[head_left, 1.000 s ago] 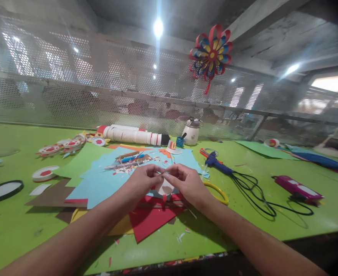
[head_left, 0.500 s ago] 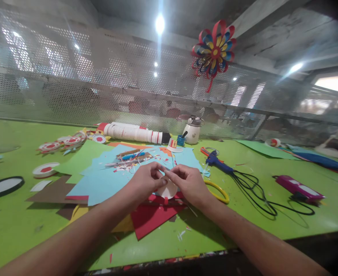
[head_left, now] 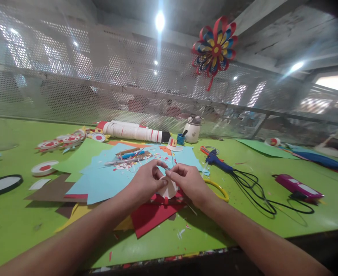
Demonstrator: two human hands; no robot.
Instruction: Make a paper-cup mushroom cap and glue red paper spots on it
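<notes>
Both hands meet over the middle of the green table. My left hand (head_left: 150, 178) has its thumb and fingers closed on a white paper cup (head_left: 169, 189), which bears a small red tab at its lower rim. At the cup's upper side, my right hand (head_left: 187, 178) is pinched, its fingertips close to those of my left hand. Whatever lies between the right fingertips is too small to make out. Under and around the cup lie red paper (head_left: 154, 220) and light blue sheets (head_left: 99, 188).
A blue glue gun (head_left: 219, 163) with a black cable lies right, near yellow-handled scissors (head_left: 220, 190) and a magenta power strip (head_left: 298, 186). Behind are a white paper roll (head_left: 128, 131), a bottle (head_left: 192, 129) and a small cup (head_left: 173, 143). Round paper pieces (head_left: 45, 168) lie left.
The white cup is tilted differently and more of its side shows between my hands. My right fingertips have shifted slightly; the camera view has moved a little.
</notes>
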